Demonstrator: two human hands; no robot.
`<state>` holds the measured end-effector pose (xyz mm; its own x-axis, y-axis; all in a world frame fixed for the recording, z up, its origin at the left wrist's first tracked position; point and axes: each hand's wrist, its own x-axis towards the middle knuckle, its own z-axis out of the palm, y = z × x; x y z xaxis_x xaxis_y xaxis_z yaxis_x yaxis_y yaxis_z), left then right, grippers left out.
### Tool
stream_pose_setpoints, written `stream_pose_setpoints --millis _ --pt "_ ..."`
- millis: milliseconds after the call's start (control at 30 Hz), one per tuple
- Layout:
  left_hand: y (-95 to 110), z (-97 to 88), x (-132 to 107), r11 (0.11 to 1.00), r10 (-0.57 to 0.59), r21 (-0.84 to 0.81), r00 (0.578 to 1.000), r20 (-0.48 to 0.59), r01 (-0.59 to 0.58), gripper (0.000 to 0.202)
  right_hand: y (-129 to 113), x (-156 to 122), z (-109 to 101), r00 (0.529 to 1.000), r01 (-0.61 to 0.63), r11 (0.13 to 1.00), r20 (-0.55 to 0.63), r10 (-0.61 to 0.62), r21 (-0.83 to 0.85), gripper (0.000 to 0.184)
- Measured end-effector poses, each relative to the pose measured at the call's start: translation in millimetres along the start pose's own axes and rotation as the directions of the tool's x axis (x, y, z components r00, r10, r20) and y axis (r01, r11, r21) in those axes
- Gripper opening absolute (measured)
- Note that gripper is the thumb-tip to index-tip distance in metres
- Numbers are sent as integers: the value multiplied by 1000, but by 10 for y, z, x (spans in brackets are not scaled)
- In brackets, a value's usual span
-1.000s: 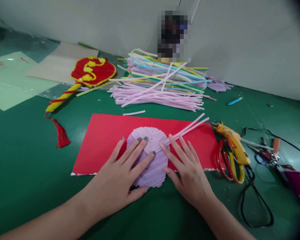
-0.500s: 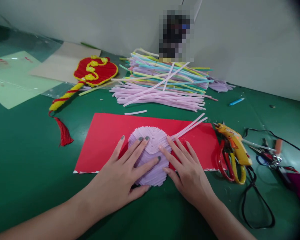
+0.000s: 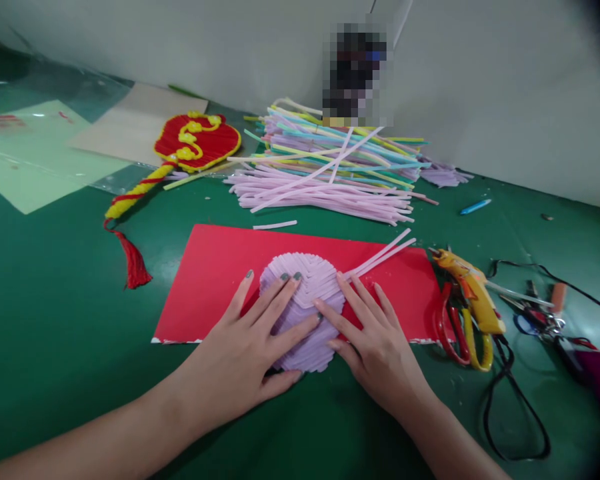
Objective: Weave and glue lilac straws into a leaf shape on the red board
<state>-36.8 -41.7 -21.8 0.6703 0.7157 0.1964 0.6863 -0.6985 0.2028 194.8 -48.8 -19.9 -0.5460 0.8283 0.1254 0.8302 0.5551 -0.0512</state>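
A rounded lilac piece (image 3: 307,333), made of pipe cleaners laid side by side with a chevron pattern on top, lies flat, partly on a red sheet (image 3: 220,267) and partly on the green table. My left hand (image 3: 250,340) rests on its left side, fingers spread. From the right, my right hand (image 3: 375,333) touches its edge, fingers stretched out and the index fingertip on the chevron. Two loose lilac pipe cleaners (image 3: 383,257) reach out to the upper right from beside my right fingertips. Both palms hide parts of the piece.
Behind lie bundled pipe cleaners (image 3: 320,193) in several colours. A red and yellow fan (image 3: 195,143) with a tassel (image 3: 136,263) is at the left, near green paper (image 3: 35,160). To the right are a yellow glue gun (image 3: 473,290), red-and-yellow-handled pliers (image 3: 453,327), keys (image 3: 547,320) and a blue pen (image 3: 476,207).
The whole view has shifted slightly, so the table things appear a little further right. Both hands stay on the lilac piece in nearly the same pose; my right index fingertip sits slightly further left on it.
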Motion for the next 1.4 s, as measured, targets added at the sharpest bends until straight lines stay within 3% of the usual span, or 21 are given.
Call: stream_pose_setpoints --millis 233,433,667,967,1233,1400 --pt "-2 -36 12 999 40 -14 999 -32 -40 52 5 3 -9 1000 -7 1000 6 7 4 49" --pt "1 -80 3 997 61 -46 996 -71 -64 61 9 3 -21 1000 4 1000 21 -4 11 48" --pt "-41 -111 36 997 48 66 974 -223 -34 27 13 3 -11 1000 7 1000 2 -7 21 49" --pt "-104 -42 36 997 69 -3 974 -216 -71 24 12 -5 7 999 34 998 -35 -32 46 50" --pt "-58 -43 233 974 -77 -226 972 -223 26 18 9 5 24 999 24 998 -31 -22 60 49" --pt "-24 -98 297 970 -135 -222 976 -173 95 19 1 2 17 998 35 997 -44 -32 63 49"
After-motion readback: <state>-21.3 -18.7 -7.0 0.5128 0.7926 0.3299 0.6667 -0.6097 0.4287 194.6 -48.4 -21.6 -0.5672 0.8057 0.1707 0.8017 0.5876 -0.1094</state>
